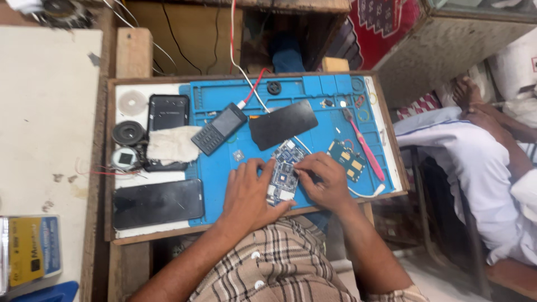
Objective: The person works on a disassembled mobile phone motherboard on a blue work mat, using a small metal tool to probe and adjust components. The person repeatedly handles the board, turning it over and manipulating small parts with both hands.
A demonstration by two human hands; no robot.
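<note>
Firmly, the left hand (246,193) pins the phone circuit board (282,176) flat on the blue repair mat (224,162) while the right hand (324,182) pinches its edge, fingertips clear of components.

You see a blue work mat (224,168), a pink toothbrush (366,146), a black keypad phone (219,128), a white cloth (172,144), and your brown-and-cream checked shirt (279,263).

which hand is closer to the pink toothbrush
Right. The right hand rests on the circuit board, just left of the pink toothbrush. The left hand holds the board's other side, farther away.
</note>
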